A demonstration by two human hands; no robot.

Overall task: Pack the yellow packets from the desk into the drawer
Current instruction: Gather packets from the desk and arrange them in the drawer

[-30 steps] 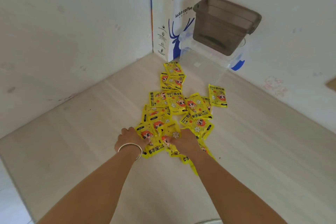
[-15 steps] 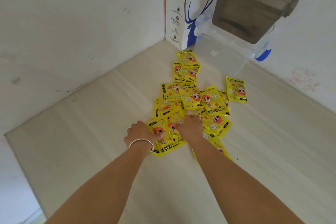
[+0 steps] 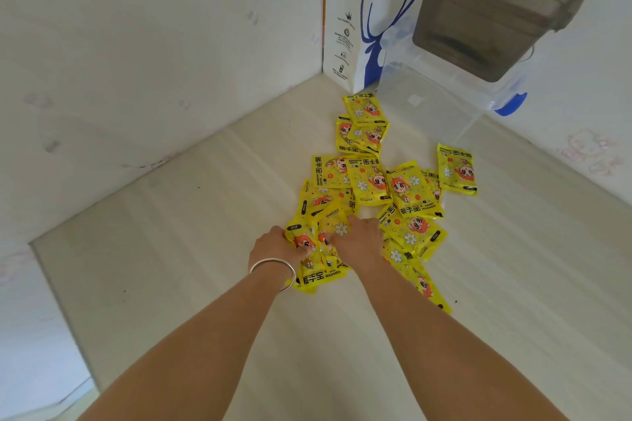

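- Both hands have crept forward into the near end of the pile since a second ago, and the head camera has tipped so the far corner of the surface (image 3: 205, 284) sits higher in view.
- Left hand (image 3: 273, 246), with a silver bangle (image 3: 273, 270) on its wrist, has its fingers curled round a crumpled bunch of yellow packets (image 3: 407, 188) at the pile's near left edge.
- Right hand (image 3: 359, 243) lies knuckles-up on the packets just beside the left; its fingers bend down into the heap and look to be gathering some, though the fingertips are hidden.
- Most packets lie loose and overlapping in a trail that runs from the hands toward the far corner; one packet (image 3: 456, 169) sits slightly apart on the right side.
- Near that far corner stand a white coffee bag (image 3: 376, 20), and a clear plastic box (image 3: 441, 102) with a smoky grey bin (image 3: 496, 10) on top.
- No drawer can be told for certain here; if one of those containers serves as it, I cannot see any packets inside.
- Judging from this, the packing has hardly begun: a first handful is being gathered and nearly the whole pile is left to move.
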